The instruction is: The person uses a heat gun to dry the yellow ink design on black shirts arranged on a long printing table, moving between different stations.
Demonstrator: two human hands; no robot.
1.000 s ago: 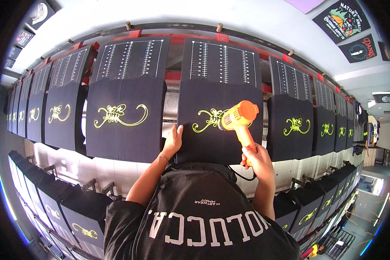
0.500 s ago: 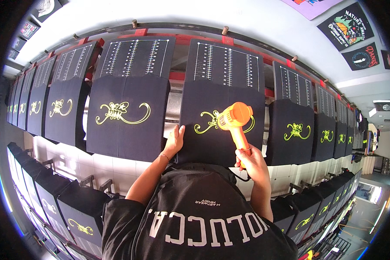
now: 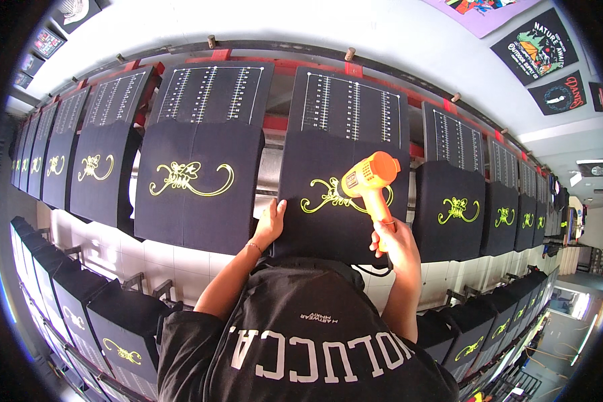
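Note:
An orange heat gun is in my right hand, with the fingers wrapped round its handle. Its dark nozzle points left and down at a neon yellow-green print on a black shirt. That shirt is stretched over a dark board marked with white scales, and the gun hides the middle and part of the right side of the print. My left hand rests against the board's left edge. Its fingers are extended upward along the shirt's side, holding nothing that I can see.
Similar boards with printed black shirts stand to the left and right. A red frame and a dark rail run behind them. Another row of shirt boards lies nearer me. A black cord hangs below the gun.
The heat gun has moved slightly right and turned, so its nozzle shows more from the side. My right hand shifted right with it. My left hand stays at the board's edge.

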